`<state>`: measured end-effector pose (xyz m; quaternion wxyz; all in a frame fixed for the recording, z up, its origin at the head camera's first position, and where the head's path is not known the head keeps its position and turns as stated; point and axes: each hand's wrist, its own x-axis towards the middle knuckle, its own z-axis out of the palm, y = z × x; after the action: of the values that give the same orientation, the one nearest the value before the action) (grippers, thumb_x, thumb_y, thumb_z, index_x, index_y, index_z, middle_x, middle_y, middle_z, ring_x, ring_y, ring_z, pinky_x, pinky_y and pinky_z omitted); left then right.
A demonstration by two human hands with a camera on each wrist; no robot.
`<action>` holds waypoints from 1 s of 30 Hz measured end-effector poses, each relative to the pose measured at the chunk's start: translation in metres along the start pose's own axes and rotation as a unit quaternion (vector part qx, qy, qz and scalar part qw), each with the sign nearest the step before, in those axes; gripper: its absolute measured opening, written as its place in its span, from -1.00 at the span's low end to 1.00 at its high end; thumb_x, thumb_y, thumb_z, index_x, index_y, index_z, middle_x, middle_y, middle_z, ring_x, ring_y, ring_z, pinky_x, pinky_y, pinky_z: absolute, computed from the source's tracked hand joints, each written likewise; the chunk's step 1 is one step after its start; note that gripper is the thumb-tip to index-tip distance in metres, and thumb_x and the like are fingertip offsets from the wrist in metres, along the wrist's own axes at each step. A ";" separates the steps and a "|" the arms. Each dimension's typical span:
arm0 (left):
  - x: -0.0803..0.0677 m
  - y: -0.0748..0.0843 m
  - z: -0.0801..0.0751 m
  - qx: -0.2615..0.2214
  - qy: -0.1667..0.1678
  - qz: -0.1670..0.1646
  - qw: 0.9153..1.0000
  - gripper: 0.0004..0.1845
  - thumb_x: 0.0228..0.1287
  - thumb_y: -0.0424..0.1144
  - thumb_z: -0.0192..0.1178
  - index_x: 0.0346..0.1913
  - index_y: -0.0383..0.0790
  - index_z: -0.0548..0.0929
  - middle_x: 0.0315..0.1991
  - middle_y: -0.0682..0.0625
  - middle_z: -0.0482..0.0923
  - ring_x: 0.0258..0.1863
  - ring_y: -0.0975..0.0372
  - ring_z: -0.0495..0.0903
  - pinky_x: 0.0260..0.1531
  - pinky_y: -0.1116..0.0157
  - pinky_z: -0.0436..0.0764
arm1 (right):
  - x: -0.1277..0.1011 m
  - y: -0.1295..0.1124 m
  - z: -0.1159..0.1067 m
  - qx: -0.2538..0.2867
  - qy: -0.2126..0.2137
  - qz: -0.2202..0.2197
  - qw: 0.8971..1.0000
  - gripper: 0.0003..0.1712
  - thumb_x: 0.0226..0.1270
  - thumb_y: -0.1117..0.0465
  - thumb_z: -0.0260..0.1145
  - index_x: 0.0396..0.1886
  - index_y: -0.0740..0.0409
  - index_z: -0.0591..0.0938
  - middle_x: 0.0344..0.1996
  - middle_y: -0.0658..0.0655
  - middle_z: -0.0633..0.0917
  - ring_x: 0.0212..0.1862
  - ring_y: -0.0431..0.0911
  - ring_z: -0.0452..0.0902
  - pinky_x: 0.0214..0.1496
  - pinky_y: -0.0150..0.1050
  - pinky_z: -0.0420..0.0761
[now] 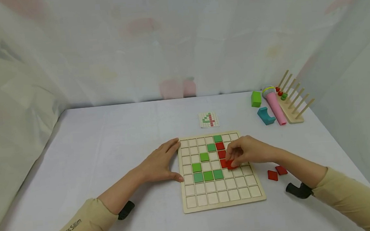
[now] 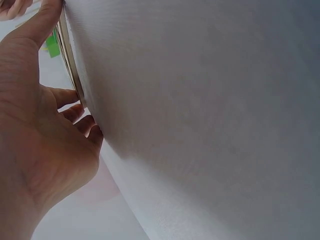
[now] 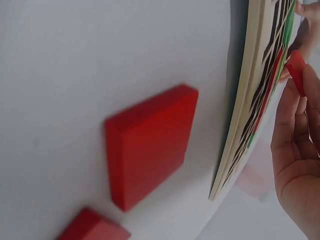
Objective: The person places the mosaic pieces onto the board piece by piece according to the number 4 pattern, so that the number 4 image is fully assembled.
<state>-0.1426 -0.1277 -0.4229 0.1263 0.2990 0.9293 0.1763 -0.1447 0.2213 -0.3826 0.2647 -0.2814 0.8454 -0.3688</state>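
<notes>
The right hand point(image 1: 250, 153) pinched a red tile point(image 1: 229, 164) tilted over the wooden grid board point(image 1: 223, 198), which the flat, spread left hand point(image 1: 159, 163) braced at its edge, so the tile could probably catch on a cell wall and disturb the neighbouring red tiles point(image 1: 220, 150).

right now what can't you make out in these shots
- Red tile in the right hand: head view, fingers cover most of it, so whether it sits in a cell is unclear.
- Pattern card: head view, too small to read.
- Board: left wrist view shows only its edge beside the left hand; the cloth fills the rest.
- Loose red tile: right wrist view, cut off by the bottom edge.
</notes>
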 end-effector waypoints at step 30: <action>0.000 0.002 -0.002 -0.002 0.002 0.005 1.000 0.31 -0.17 0.44 0.40 0.56 -0.21 0.08 0.62 -0.09 -0.07 0.58 -0.02 0.07 0.48 -0.08 0.27 | 0.005 -0.004 0.022 -0.017 0.003 0.004 1.000 -0.85 0.09 0.24 0.54 -0.37 0.00 0.71 -0.46 -0.07 0.71 -0.41 -0.26 0.57 -0.31 -0.42 0.65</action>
<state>-0.1421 -0.1271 -0.4200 0.1242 0.3032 0.9276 0.1794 -0.1327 0.2048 -0.3939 0.2589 -0.2811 0.8535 -0.3541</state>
